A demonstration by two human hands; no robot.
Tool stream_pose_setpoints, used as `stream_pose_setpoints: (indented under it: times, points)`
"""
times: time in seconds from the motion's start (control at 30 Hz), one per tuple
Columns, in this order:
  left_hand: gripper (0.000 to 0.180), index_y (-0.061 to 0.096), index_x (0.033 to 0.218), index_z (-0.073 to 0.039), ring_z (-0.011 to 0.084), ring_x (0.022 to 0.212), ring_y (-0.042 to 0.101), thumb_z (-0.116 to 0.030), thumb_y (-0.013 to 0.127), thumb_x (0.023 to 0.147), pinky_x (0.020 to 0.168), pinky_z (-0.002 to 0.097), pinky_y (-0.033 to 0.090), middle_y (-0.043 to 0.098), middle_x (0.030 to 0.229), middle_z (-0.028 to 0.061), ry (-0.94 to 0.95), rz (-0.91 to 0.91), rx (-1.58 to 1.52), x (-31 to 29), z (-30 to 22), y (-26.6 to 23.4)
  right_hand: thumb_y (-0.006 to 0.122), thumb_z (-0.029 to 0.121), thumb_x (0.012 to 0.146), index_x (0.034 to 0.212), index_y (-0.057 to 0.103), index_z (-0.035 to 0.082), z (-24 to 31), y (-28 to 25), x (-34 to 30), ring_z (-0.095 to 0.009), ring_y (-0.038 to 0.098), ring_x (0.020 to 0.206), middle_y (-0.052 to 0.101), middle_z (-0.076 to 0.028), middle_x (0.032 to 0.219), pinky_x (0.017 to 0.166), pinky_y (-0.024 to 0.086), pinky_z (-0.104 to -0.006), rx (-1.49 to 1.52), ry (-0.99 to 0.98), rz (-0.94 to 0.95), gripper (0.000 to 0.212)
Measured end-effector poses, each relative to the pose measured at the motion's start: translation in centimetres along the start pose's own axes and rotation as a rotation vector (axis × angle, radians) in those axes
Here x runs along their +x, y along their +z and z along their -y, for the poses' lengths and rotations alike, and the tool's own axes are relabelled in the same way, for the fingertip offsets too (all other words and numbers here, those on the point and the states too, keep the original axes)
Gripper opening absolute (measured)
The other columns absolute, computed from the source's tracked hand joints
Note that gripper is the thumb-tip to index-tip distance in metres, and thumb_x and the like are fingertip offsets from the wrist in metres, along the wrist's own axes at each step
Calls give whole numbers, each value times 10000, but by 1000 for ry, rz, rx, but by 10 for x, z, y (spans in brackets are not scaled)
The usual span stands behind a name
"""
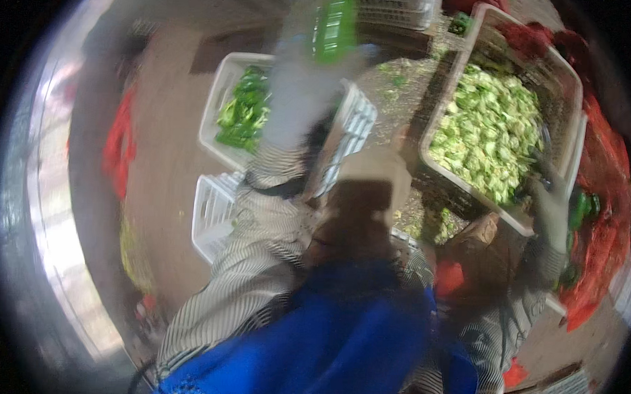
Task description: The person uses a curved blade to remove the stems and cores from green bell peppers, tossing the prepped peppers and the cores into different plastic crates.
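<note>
My left hand [302, 75], in a pale glove and smeared by motion, reaches forward over a white crate [210, 117] of green peppers [245, 115]. At its fingers is a glossy bright green pepper [334, 27], blurred into streaks, which the hand seems to grip. My right hand [550, 198], in a grey glove, is at the near right corner of a larger pale crate [461, 195]. Its fingers look curled around something dark and slim that I cannot make out. Pale green pepper cores and trimmings [488, 130] heap up inside this crate.
Another white crate [214, 214] stands below the pepper crate, and stacked crates [398, 9] are at the far side. Red net sacking [599, 221] lies along the right. Green scraps [396, 75] litter the floor between the crates. My blue apron [324, 336] covers my lap.
</note>
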State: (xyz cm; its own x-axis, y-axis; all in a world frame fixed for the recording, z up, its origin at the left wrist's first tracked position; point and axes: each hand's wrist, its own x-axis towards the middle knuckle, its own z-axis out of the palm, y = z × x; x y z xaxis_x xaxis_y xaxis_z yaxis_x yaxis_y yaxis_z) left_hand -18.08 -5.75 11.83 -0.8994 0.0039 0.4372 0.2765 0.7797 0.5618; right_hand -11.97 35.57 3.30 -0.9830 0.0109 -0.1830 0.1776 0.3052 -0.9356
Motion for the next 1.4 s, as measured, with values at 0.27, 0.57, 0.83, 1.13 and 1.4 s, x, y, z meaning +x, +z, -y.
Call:
stream_pose_setpoints:
  times: [0.27,0.57,0.83,1.13,1.4]
  points:
    - [610,487,1444,-53,286,1126,617,-330,679,935,958,386,499,572,1338,163,-440,604,649,-122,331,-45,612,284,822,1201,651,-13,-21,-2,-1,-358,679,880,654,-297,911,814,518,-455,-556,78,-42,483]
    - [555,478,1477,-64,336,1307,528,-337,592,1008,1095,435,437,461,1528,171,-214,548,370,-2,159,9,726,342,755,1097,733,30,-104,-186,-75,-274,715,800,730,-203,946,765,576,-396,-338,590,-498,462]
    - [493,483,1459,12,256,1413,426,-7,543,969,1168,403,331,456,1538,156,271,751,-241,33,-156,136,679,363,770,1125,706,68,-205,-188,-59,-393,667,1016,708,-222,1045,931,513,-467,-405,423,-620,463]
    - [508,575,1378,-48,364,1319,531,8,659,880,1083,421,444,563,1387,208,484,1025,-345,-19,-181,226,736,395,738,1213,641,68,-207,-197,15,-340,658,1109,689,-201,1158,962,518,-442,-563,606,-478,584]
    - [484,589,1367,-83,356,1236,593,-21,672,893,1038,422,485,595,1362,182,524,1005,-334,-46,-148,238,682,187,789,1120,680,43,-272,-206,-10,-245,655,797,681,-109,913,713,523,-375,25,394,-623,361]
